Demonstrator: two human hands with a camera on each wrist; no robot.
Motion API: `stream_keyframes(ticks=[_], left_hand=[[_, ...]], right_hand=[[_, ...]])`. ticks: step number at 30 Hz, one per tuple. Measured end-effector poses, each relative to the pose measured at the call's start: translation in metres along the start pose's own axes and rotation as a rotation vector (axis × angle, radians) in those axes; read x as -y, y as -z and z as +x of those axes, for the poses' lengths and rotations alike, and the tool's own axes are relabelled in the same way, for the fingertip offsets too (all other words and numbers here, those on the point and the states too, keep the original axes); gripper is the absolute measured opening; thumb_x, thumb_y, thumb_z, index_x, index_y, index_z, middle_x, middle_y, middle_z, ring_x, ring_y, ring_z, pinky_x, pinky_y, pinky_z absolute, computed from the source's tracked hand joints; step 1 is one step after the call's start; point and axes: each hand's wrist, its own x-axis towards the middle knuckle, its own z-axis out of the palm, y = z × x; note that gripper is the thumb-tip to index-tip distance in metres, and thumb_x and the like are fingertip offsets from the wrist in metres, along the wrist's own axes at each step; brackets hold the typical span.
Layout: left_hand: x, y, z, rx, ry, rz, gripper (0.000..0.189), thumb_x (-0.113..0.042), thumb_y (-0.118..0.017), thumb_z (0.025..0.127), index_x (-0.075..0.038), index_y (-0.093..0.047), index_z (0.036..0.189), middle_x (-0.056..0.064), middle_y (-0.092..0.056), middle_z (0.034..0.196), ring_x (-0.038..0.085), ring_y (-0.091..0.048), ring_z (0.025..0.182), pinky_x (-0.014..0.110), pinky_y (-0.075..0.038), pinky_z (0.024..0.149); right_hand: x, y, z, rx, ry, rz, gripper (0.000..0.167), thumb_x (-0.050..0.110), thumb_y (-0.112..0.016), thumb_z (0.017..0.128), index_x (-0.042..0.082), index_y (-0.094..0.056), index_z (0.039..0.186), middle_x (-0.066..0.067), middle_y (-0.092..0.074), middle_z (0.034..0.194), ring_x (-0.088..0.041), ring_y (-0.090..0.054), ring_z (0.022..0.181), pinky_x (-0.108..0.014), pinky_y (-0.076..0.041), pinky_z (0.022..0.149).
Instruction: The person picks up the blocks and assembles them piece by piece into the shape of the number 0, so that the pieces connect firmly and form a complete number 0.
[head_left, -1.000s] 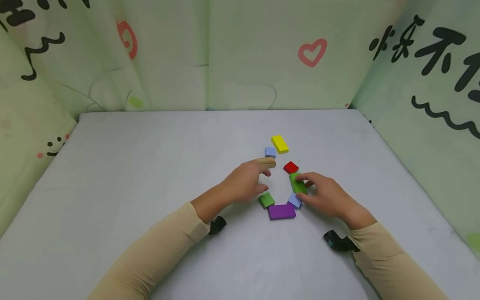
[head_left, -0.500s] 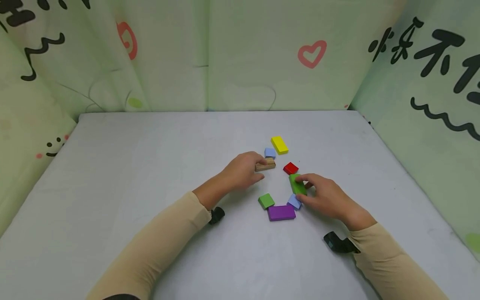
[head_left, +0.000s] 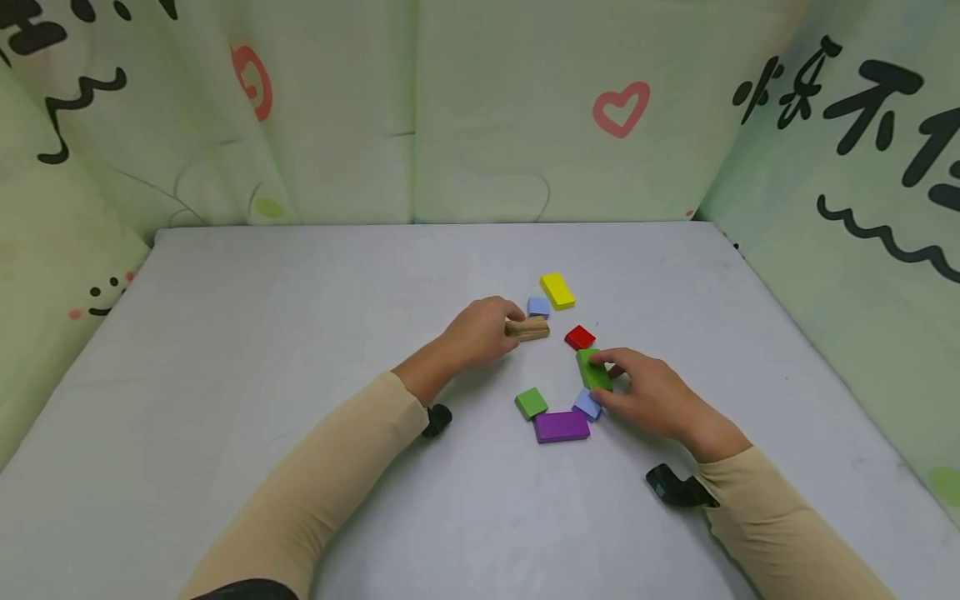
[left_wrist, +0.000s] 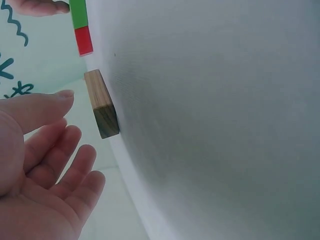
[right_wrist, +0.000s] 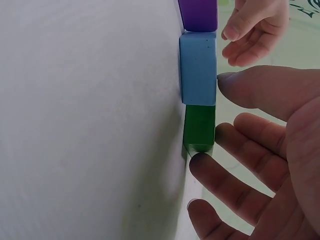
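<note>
In the head view, my left hand (head_left: pixel 482 332) is at the left end of a wooden block (head_left: pixel 531 329), index finger and thumb to either side of that end. The left wrist view shows its thumb and fingers loosely bent and spread, with the wooden block (left_wrist: pixel 101 104) just past the fingertips. My right hand (head_left: pixel 645 390) rests its fingertips on a long green block (head_left: pixel 592 369); its thumb tip is at a light blue block (head_left: pixel 587 405). In the right wrist view the thumb lies at the blue block's edge (right_wrist: pixel 199 69) and fingertips meet the green block (right_wrist: pixel 200 124).
A red block (head_left: pixel 580 337) stands at the long green block's far end. A purple block (head_left: pixel 562 427) and a small green block (head_left: pixel 531 403) lie nearer. Behind the wooden block are another light blue block (head_left: pixel 538 307) and a yellow block (head_left: pixel 557 292). Printed cloth (head_left: pixel 495 117) hangs behind the white table (head_left: pixel 300 333).
My left hand has shifted back and to the left, uncovering the wooden block's left end. The wooden block has turned slightly. My right hand stays in place on the blocks.
</note>
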Motion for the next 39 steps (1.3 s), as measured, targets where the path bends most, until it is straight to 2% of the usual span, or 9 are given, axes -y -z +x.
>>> stream_keyframes(ticks=[12,27,32,39], left_hand=[[-0.0018,-0.0001,0.0062,0.042,0.028,0.012,0.035,-0.012,-0.068,0.097,-0.006,-0.064,0.131,0.005,-0.063,0.131,0.019,-0.055,0.12,0.032,-0.043,0.104],[-0.0009,-0.0029,0.006,0.053,0.03,0.027,0.027,-0.011,-0.068,0.097,-0.008,-0.069,0.123,0.003,-0.067,0.12,0.018,-0.058,0.111,0.032,-0.045,0.1],[-0.001,-0.0032,0.0047,0.052,0.03,0.019,0.029,-0.011,-0.069,0.096,-0.009,-0.069,0.124,0.003,-0.066,0.125,0.018,-0.057,0.115,0.032,-0.045,0.101],[-0.0035,-0.0031,0.0037,0.071,0.033,0.007,0.03,-0.011,-0.062,0.099,-0.007,-0.066,0.129,0.006,-0.063,0.133,0.019,-0.057,0.118,0.032,-0.046,0.101]], right_hand=[[-0.0004,-0.0008,0.0007,0.007,-0.001,0.003,0.043,0.015,-0.073,0.091,0.001,-0.059,0.129,-0.018,-0.062,0.126,-0.034,-0.061,0.106,-0.051,-0.051,0.088],[-0.001,-0.0008,0.0004,-0.002,0.012,-0.006,0.043,0.014,-0.072,0.091,0.0,-0.059,0.129,-0.018,-0.063,0.124,-0.033,-0.06,0.103,-0.05,-0.051,0.087],[-0.0015,-0.0002,-0.0001,-0.01,0.021,-0.007,0.042,0.013,-0.072,0.09,0.0,-0.06,0.128,-0.019,-0.063,0.123,-0.033,-0.061,0.102,-0.05,-0.051,0.086],[-0.0021,0.0008,-0.0009,0.002,0.01,-0.01,0.043,0.015,-0.073,0.091,0.001,-0.06,0.129,-0.018,-0.063,0.124,-0.032,-0.061,0.103,-0.05,-0.052,0.086]])
